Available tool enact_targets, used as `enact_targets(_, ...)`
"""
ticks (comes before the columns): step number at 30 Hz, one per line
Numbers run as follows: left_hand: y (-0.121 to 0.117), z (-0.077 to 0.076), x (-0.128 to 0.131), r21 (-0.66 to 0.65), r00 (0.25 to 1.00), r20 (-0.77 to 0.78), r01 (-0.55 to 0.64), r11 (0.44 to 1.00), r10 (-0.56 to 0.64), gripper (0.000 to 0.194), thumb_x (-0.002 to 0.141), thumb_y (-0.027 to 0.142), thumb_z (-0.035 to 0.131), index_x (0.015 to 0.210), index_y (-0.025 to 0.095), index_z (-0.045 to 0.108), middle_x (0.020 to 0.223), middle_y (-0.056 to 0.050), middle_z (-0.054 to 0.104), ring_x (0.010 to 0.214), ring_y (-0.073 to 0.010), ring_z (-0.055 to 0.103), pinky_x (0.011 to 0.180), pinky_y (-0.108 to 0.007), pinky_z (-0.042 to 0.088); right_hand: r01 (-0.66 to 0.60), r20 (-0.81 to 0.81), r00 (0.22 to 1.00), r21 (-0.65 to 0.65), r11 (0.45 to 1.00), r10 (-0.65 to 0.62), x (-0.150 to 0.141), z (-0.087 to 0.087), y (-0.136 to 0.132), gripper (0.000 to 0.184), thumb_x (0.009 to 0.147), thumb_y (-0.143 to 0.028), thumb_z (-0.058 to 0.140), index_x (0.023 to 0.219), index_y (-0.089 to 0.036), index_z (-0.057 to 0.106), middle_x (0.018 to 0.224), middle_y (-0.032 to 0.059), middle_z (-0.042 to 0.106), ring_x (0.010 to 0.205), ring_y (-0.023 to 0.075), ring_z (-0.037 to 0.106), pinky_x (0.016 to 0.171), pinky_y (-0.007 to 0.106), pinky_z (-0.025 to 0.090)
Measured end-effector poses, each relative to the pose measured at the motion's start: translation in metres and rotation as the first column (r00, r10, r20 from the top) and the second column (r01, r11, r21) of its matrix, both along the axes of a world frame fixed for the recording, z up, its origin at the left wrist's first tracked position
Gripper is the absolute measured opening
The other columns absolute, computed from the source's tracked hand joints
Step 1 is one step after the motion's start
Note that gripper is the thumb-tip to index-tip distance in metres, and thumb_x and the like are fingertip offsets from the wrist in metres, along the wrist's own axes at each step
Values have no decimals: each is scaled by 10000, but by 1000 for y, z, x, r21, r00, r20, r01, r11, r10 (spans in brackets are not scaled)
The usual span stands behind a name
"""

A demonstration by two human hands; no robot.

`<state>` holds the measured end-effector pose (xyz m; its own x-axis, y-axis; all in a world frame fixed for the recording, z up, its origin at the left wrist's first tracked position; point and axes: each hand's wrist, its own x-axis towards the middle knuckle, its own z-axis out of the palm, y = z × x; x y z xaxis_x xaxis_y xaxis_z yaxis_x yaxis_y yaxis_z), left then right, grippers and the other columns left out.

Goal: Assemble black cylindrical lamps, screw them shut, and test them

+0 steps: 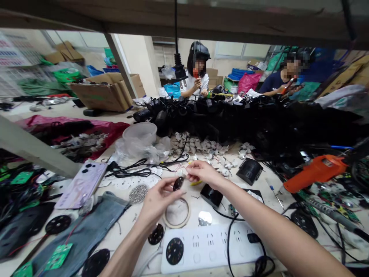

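Note:
My left hand (158, 197) is closed on a small black round disc (178, 184), pinched between thumb and fingers above the bench. My right hand (203, 171) is beside it, fingertips pinched at the disc's upper right edge; what they grip is too small to make out. Just below the hands lies a roll of tape (188, 217). More black discs with small slots lie close by, one on the white power strip (174, 251) and another black disc (156, 234) left of it. A black plastic housing (211, 195) sits under my right wrist.
An orange power tool (315, 173) lies at right. Behind are small white parts (201, 146), a plastic tub (140, 132) and a heap of black items (230, 119). A phone (82, 184) and small screws (138, 193) are at left. Two people (196, 79) work across the bench.

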<state>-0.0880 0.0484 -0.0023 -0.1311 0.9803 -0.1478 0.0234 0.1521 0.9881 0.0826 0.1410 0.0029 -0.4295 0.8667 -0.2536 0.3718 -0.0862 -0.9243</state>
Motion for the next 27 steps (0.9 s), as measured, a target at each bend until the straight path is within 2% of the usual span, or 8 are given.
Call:
enact_targets(1, -7, 2, -5, -114, 955, 293, -17, 993, 50, 438, 632, 385, 802, 986, 158, 678, 906, -76, 629, 768, -186, 564, 698, -309, 490, -9, 27, 1000, 46, 999, 8, -3, -2, 0, 66, 888, -186, 522, 852, -168, 573, 672, 0, 647, 594, 115, 602, 586, 219, 480)
enact_targets(3, -22, 5, -13, -256, 639, 748, 32, 966, 177, 368, 758, 404, 697, 982, 114, 660, 889, -94, 610, 750, -160, 569, 659, -264, 499, -44, 92, 995, 156, 987, 30, -11, -7, -2, 36, 847, -151, 564, 829, -167, 591, 696, 2, 626, 645, 127, 589, 640, 239, 469)
enact_targets(5, -36, 6, -17, -295, 302, 916, 59, 954, 264, 364, 872, 412, 556, 986, 75, 637, 873, -107, 588, 732, -145, 570, 634, -240, 507, -119, 156, 985, 265, 957, 79, -22, -11, -8, 62, 789, -116, 621, 820, -170, 625, 755, 6, 605, 712, 139, 568, 712, 262, 448)
enact_targets(8, -50, 4, -15, -305, 59, 951, 19, 952, 304, 430, 943, 442, 419, 1016, 63, 611, 871, -111, 567, 723, -147, 572, 615, -247, 519, -284, 245, 948, 352, 892, 205, -39, -16, -20, 235, 729, -171, 713, 957, -214, 673, 936, 20, 576, 786, 153, 545, 758, 281, 421)
enact_targets(11, -56, 0, -11, -318, -3, 948, 19, 948, 318, 466, 943, 479, 410, 1000, 60, 605, 874, -111, 555, 726, -156, 568, 611, -264, 524, -405, 335, 897, 356, 842, 290, -56, -22, -28, 374, 652, -218, 792, 1009, -243, 684, 1005, 27, 539, 762, 153, 530, 697, 271, 406)
enact_targets(17, -59, -6, -13, -326, -16, 945, 31, 945, 327, 466, 944, 473, 413, 978, 50, 606, 873, -107, 549, 717, -153, 552, 609, -265, 517, -372, 362, 903, 386, 844, 232, -71, -32, -21, 73, 745, -88, 655, 756, -159, 664, 865, 27, 564, 739, 146, 519, 706, 271, 402)
enact_targets(23, -59, -10, -13, -303, 16, 953, 99, 948, 303, 418, 916, 442, 500, 966, 48, 627, 873, -109, 576, 721, -159, 564, 614, -257, 511, -154, 162, 982, 426, 892, 92, -50, 5, -14, 35, 797, -191, 655, 794, -162, 635, 861, 40, 635, 837, 174, 582, 767, 295, 446)
enact_targets(27, -56, -12, -5, -239, 104, 970, 229, 944, 220, 366, 771, 335, 735, 965, 37, 650, 866, -99, 616, 733, -164, 588, 653, -252, 518, -149, -195, 961, 238, 960, 197, -34, 30, -25, 165, 753, -310, 708, 765, -173, 616, 908, 33, 655, 828, 169, 628, 759, 298, 488)
